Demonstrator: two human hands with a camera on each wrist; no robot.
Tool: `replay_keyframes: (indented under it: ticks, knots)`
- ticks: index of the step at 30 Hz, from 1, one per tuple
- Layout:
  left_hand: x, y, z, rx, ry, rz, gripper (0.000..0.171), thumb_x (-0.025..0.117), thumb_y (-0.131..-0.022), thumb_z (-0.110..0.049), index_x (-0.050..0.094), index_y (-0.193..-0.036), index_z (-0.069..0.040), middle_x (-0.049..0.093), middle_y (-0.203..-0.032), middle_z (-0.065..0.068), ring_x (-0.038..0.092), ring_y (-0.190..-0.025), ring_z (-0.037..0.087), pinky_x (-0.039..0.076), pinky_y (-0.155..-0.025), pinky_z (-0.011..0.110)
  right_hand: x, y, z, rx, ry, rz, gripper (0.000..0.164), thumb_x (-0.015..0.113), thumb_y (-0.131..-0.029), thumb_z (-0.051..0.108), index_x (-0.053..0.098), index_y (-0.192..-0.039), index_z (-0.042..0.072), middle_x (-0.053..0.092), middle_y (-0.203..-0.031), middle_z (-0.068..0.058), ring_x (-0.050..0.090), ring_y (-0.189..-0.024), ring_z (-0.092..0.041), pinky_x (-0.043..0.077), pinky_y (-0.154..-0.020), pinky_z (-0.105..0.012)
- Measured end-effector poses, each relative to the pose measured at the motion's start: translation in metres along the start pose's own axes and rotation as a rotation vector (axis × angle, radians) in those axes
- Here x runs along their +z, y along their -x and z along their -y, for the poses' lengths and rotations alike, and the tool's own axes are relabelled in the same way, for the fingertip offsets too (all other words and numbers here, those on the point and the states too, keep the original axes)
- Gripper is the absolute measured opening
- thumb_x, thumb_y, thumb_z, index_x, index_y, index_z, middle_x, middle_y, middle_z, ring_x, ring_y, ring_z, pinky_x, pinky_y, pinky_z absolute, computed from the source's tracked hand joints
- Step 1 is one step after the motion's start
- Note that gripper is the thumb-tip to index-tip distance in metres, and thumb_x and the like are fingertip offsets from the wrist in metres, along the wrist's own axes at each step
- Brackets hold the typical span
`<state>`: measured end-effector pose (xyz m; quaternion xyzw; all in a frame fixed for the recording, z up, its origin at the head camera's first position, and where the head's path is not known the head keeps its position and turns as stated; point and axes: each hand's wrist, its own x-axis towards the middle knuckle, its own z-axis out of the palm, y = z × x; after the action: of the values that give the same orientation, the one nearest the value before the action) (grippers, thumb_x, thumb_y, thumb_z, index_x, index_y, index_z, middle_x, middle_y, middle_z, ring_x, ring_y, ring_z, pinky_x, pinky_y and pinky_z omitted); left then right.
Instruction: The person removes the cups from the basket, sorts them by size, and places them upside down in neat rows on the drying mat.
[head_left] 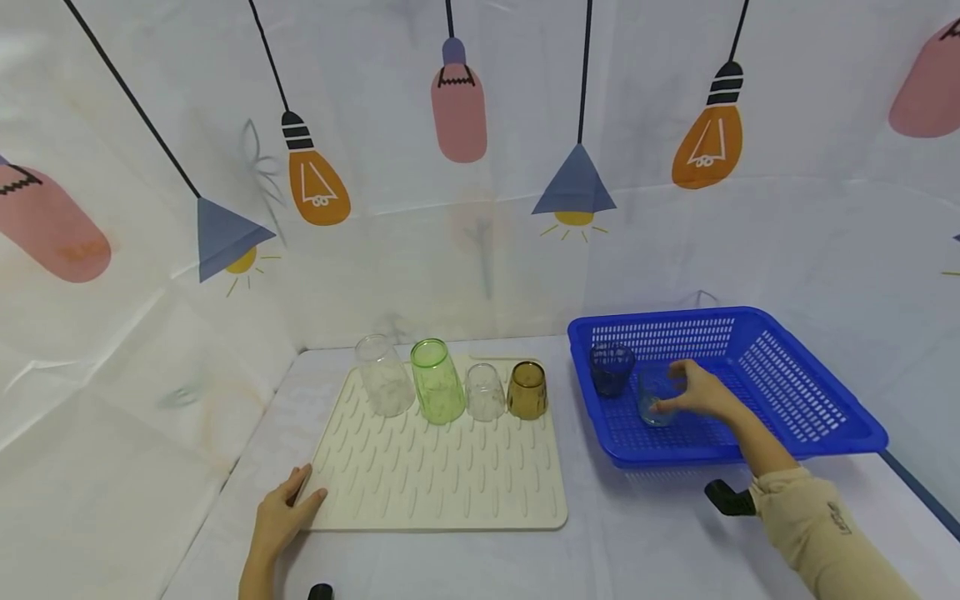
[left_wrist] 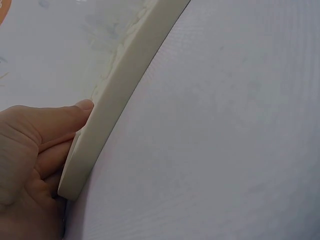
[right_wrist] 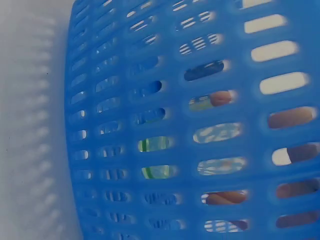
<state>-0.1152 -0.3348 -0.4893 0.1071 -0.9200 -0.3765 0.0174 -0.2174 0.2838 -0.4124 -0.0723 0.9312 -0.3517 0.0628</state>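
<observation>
On the left, my left hand [head_left: 281, 512] holds the near left corner of a cream drying mat [head_left: 442, 492]. The left wrist view shows the thumb [left_wrist: 65, 120] on one face of the mat and the fingers curled behind its edge. Inside a blue plastic basket [head_left: 817, 408], my right hand [head_left: 701, 392] grips a clear bluish glass [head_left: 654, 414], thumb low and fingers curved near its top. A dark blue glass [head_left: 611, 371] stands just left of it. In the right wrist view the basket wall [right_wrist: 180, 115] mostly hides this hand.
Along the mat's far side stand a tall clear glass [head_left: 386, 379], a green glass [head_left: 437, 383], a short clear glass [head_left: 485, 393] and an amber glass [head_left: 527, 392]. A patterned white curtain [head_left: 510, 250] closes off the back. The basket's raised rim surrounds the right hand's area.
</observation>
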Motion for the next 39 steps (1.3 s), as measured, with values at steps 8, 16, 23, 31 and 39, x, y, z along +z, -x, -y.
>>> replay_keyframes:
  ticks: [8, 16, 23, 31, 39]
  knots:
    - [0.0, 0.001, 0.001, 0.01, 0.002, -0.01, 0.065, 0.064, -0.088, -0.026, 0.039, -0.135, 0.011, 0.031, -0.141, 0.028, 0.029, -0.133, 0.044, 0.025, -0.11, 0.052, -0.008, 0.002, 0.026, -0.05, 0.092, -0.029, 0.11, 0.082, -0.071, 0.036, 0.016, -0.139, -0.02, 0.026, -0.137, -0.044, 0.028, -0.123, -0.059, 0.032, -0.097, -0.069]
    - [0.002, 0.002, 0.002, -0.001, 0.011, -0.029, 0.064, 0.065, -0.088, -0.024, 0.039, -0.135, 0.01, 0.033, -0.14, 0.027, 0.029, -0.133, 0.044, 0.025, -0.11, 0.052, -0.001, -0.006, 0.092, -0.207, 0.096, -0.162, 0.087, 0.072, -0.082, 0.035, 0.029, -0.14, -0.013, 0.033, -0.141, -0.035, 0.031, -0.129, -0.05, 0.029, -0.104, -0.063]
    - [0.002, 0.002, 0.002, 0.009, 0.036, -0.017, 0.066, 0.065, -0.088, -0.026, 0.038, -0.136, 0.011, 0.031, -0.141, 0.029, 0.028, -0.133, 0.046, 0.024, -0.11, 0.054, 0.028, -0.024, 0.12, -0.343, 0.027, -0.149, 0.073, 0.073, -0.083, 0.024, 0.038, -0.136, -0.011, 0.044, -0.137, -0.03, 0.044, -0.121, -0.046, 0.04, -0.099, -0.056]
    - [0.003, 0.001, 0.002, 0.005, 0.044, -0.024, 0.065, 0.065, -0.088, -0.025, 0.038, -0.136, 0.01, 0.031, -0.142, 0.029, 0.027, -0.134, 0.046, 0.023, -0.111, 0.054, 0.059, -0.047, 0.137, -0.423, -0.049, -0.102, 0.064, 0.073, -0.082, 0.016, 0.043, -0.133, -0.011, 0.049, -0.132, -0.029, 0.047, -0.12, -0.044, 0.042, -0.099, -0.053]
    - [0.003, 0.001, 0.002, -0.011, 0.053, -0.028, 0.067, 0.066, -0.087, -0.027, 0.038, -0.136, 0.01, 0.03, -0.143, 0.028, 0.025, -0.134, 0.046, 0.021, -0.111, 0.055, 0.085, -0.066, 0.156, -0.478, -0.05, -0.024, 0.061, 0.072, -0.082, 0.016, 0.046, -0.131, -0.011, 0.051, -0.13, -0.029, 0.049, -0.119, -0.043, 0.043, -0.1, -0.051]
